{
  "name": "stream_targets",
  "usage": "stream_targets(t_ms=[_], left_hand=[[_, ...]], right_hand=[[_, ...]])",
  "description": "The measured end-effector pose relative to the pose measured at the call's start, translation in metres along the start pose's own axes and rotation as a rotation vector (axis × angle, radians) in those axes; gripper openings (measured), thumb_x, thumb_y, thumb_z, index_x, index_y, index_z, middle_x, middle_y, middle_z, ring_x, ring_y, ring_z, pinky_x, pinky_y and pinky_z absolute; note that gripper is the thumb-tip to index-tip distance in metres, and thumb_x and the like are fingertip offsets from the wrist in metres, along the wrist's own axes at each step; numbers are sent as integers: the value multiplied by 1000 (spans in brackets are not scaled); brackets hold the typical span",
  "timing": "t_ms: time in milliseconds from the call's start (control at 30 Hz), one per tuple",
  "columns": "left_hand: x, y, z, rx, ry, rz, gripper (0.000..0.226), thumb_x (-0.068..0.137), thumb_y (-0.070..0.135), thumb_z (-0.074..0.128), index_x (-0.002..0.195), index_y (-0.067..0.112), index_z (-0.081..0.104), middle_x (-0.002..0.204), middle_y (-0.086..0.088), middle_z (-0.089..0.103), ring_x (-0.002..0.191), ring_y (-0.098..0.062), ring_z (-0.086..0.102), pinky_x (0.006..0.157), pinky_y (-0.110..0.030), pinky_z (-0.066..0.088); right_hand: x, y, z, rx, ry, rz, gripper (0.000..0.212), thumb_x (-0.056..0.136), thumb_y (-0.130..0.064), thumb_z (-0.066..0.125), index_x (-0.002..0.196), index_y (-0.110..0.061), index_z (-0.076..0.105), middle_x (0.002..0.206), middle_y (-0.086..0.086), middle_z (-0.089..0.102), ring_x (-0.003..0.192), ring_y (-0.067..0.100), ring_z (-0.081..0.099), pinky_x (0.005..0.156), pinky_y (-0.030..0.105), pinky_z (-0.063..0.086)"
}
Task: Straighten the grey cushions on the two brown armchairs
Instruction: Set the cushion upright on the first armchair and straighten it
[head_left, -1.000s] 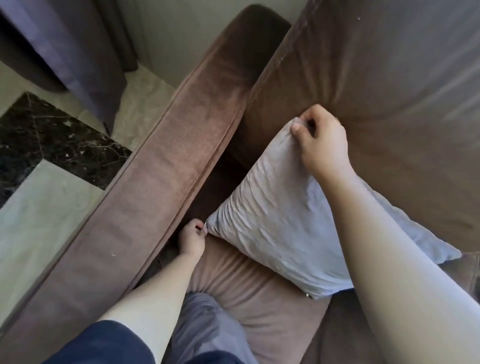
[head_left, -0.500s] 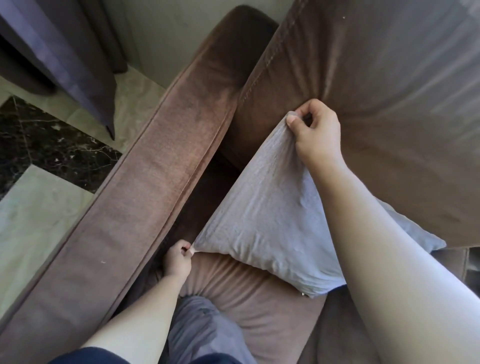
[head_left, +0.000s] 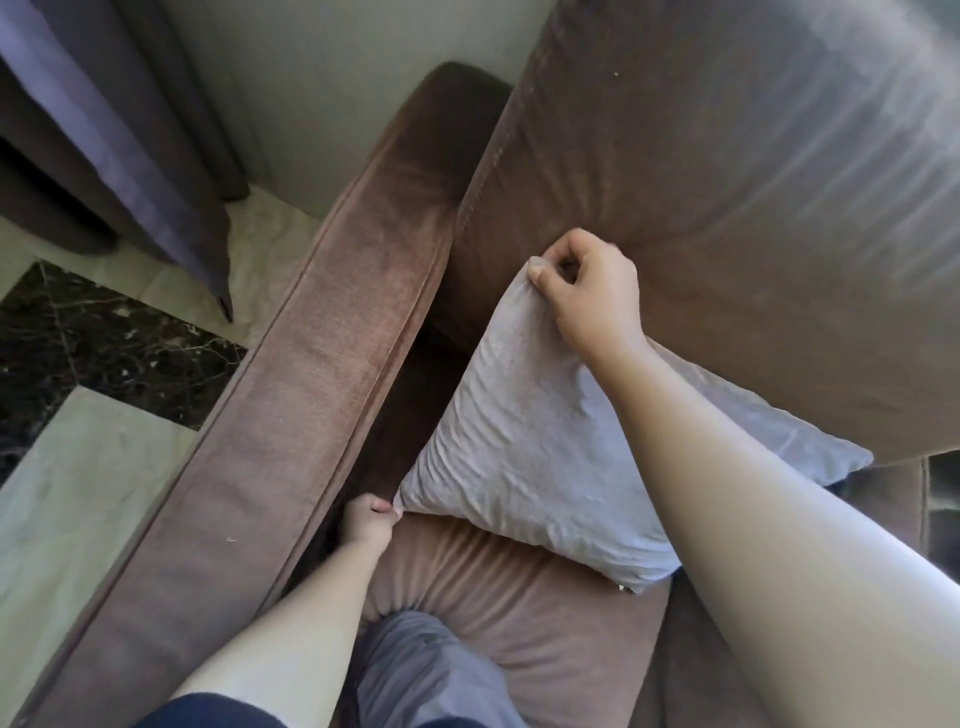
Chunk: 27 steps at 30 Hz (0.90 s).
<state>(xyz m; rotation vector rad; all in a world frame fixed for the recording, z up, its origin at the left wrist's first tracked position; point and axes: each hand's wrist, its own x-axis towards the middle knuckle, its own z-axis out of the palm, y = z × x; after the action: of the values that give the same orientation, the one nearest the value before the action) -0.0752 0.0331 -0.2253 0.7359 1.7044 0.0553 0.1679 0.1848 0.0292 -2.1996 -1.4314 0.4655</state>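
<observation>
Grey, creased fabric covers the cushion (head_left: 545, 441) that we see inside the brown armchair (head_left: 249, 519), standing tilted on the seat (head_left: 519, 613) and leaning against the backrest (head_left: 727, 208). The right hand (head_left: 592, 291) pinches its top corner between thumb and curled fingers. The left hand (head_left: 366, 522), low in the gap beside the seat, pinches the near corner with fingers curled tight. A knee in grey trousers (head_left: 415, 675) presses into the seat's front. We note a dark curtain (head_left: 104, 130) above the marble floor (head_left: 78, 467).
</observation>
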Motion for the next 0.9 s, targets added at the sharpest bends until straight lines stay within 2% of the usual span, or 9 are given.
stream_targets(t_ms=[133,233,300,367,467,567,767,833,900], left_hand=[[-9,45,-11,3,-29,63,16,91,3,65,105,-6,63,108,-34,68,104,-47,66,77,-39,47],[-26,96,-16,-24,-21,223,12,92,5,66,103,1,63,96,-23,69,102,-38,66,82,-36,49],[-41,133,-18,-29,-19,375,14,92,9,67,104,6,62,85,-6,63,95,-30,63,72,-29,45],[-57,171,-17,7,-26,520,22,92,18,69,111,9,64,90,1,62,92,-21,61,73,-26,43],[-76,222,-11,27,-76,686,33,90,27,71,119,11,64,106,0,66,99,-18,63,89,-33,50],[-93,260,-4,-45,-183,735,41,90,35,72,122,11,63,117,-1,67,106,-17,64,95,-35,52],[-101,286,4,-160,-217,792,3,95,13,66,95,12,67,99,-9,72,98,-23,65,88,-37,53],[-101,288,3,-169,-193,815,9,95,9,63,89,12,68,91,-6,70,92,-20,64,84,-31,51],[-102,290,3,-191,-177,832,13,96,6,61,86,11,67,89,-8,68,91,-20,62,85,-33,49]], right_hand=[[-7,2,-15,28,-108,-7,12,86,-24,68,96,-19,68,93,-3,70,93,16,63,87,40,52],[-18,12,-30,-11,-148,-46,22,85,-19,67,107,-16,66,104,-1,71,102,20,62,92,40,50],[-26,27,-42,-67,-159,-46,24,86,-18,66,110,-15,66,108,2,70,104,24,61,93,40,48],[-34,47,-56,-123,-163,-34,26,86,-19,66,112,-16,65,109,2,70,105,26,60,92,39,47],[-46,80,-78,-195,-152,-1,28,85,-23,66,112,-16,64,110,2,70,105,27,60,89,39,49],[-58,118,-99,-268,-157,60,29,86,-27,66,113,-17,64,111,4,70,108,29,60,90,41,49],[-83,194,-144,-351,-108,183,28,89,-30,63,115,-21,62,109,3,69,107,28,59,89,42,48],[-93,214,-156,-365,-81,235,27,89,-32,63,114,-23,63,108,2,68,107,28,58,87,41,47],[-106,236,-168,-364,-49,325,26,88,-33,63,112,-24,64,105,3,68,107,29,57,87,42,48]])
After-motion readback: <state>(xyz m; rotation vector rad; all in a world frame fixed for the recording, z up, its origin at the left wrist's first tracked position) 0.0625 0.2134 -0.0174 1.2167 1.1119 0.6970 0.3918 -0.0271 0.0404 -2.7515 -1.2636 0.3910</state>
